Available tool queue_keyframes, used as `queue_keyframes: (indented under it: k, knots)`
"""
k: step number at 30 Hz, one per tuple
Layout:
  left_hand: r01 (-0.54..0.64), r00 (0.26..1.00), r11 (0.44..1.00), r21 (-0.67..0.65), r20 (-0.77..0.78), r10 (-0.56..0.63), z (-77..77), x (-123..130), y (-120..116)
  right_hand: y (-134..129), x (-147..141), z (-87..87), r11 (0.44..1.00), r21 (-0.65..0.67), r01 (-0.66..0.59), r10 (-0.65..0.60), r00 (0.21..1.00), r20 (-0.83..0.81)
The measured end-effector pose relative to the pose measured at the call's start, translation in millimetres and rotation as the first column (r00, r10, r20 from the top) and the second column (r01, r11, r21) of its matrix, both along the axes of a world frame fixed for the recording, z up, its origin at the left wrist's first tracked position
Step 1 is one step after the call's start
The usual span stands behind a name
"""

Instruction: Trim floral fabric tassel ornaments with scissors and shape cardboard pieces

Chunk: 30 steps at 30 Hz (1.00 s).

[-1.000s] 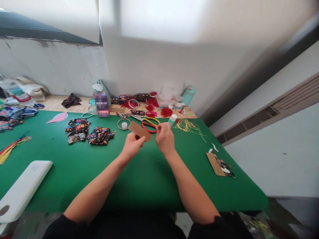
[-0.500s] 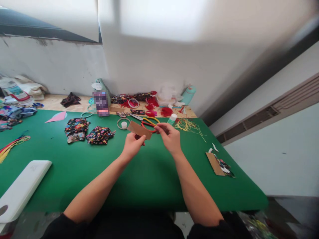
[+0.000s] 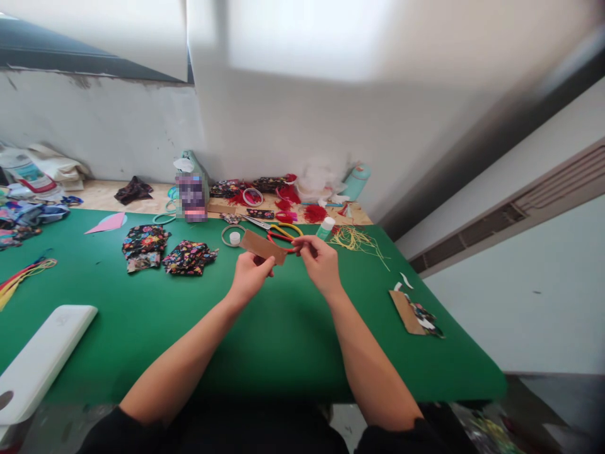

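A small brown cardboard strip is held up over the green table, its left part pinched by my left hand with the thumb on top. My right hand is closed in a pinch just past the strip's right end; what lies between its fingertips is too small to make out. Behind the strip, scissors with red and yellow handles lie on the table. A green and white bottle is just beyond my right hand. A white cap sits inside a ring left of the strip.
Two piles of floral fabric lie to the left, and a white slab-like device at the near left. Yellow strings and a brown card with scraps are right. Red tassels line the back.
My right hand has shifted very slightly left and down. The left hand keeps its pinch on the cardboard strip, almost unmoved.
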<state>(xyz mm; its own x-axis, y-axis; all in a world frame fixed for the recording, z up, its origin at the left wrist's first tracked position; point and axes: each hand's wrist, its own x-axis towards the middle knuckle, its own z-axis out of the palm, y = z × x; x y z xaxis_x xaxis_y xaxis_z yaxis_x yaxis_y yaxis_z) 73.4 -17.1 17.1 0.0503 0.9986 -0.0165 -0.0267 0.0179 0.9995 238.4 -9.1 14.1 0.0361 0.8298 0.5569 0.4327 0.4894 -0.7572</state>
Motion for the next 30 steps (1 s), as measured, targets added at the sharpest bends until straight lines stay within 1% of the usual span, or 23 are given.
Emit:
queue_keyframes:
  k: [2,4,8,13,16,21,24,26,30]
  knots:
    - [-0.013,1.0,1.0,-0.008,-0.005,0.013,0.3,-0.6,0.8,-0.4,0.4,1.7,0.999,0.048,0.016,-0.019,0.998,0.065]
    - [-0.024,1.0,1.0,-0.015,-0.013,0.024,0.5,-0.8,1.5,-0.9,-0.3,2.8,0.997,0.075,0.006,-0.013,0.995,0.097]
    - [-0.026,1.0,1.0,-0.015,0.0,0.026,0.8,-0.5,2.1,-2.7,-2.7,3.3,0.997,0.064,-0.048,0.042,0.995,0.086]
    - [-0.025,1.0,1.0,-0.017,0.011,0.025,0.4,-0.3,1.9,-4.4,-1.9,4.7,0.995,0.057,-0.083,0.077,0.992,0.105]
    - [-0.023,1.0,1.0,-0.021,0.012,0.023,-0.6,-0.3,2.5,-4.1,-2.1,4.0,0.994,0.028,-0.11,0.106,0.989,0.103]
    - [-0.02,1.0,1.0,-0.016,0.009,0.02,-2.5,-0.3,3.0,-3.2,-5.1,1.5,0.997,-0.029,-0.074,0.074,0.997,0.01]
    - [-0.031,0.999,0.999,-0.026,0.012,0.032,-1.7,-0.3,2.6,-4.8,-5.1,3.0,0.997,-0.039,-0.063,0.066,0.995,0.069]
    - [-0.031,0.999,0.999,-0.026,0.016,0.032,-0.9,-0.3,2.2,-6.2,-4.5,4.5,0.999,-0.031,-0.029,0.033,0.994,0.108]
    - [-0.031,0.999,0.999,-0.026,0.01,0.031,0.7,-0.1,2.1,-7.7,-3.3,6.3,0.999,-0.001,0.032,-0.032,0.991,0.133]
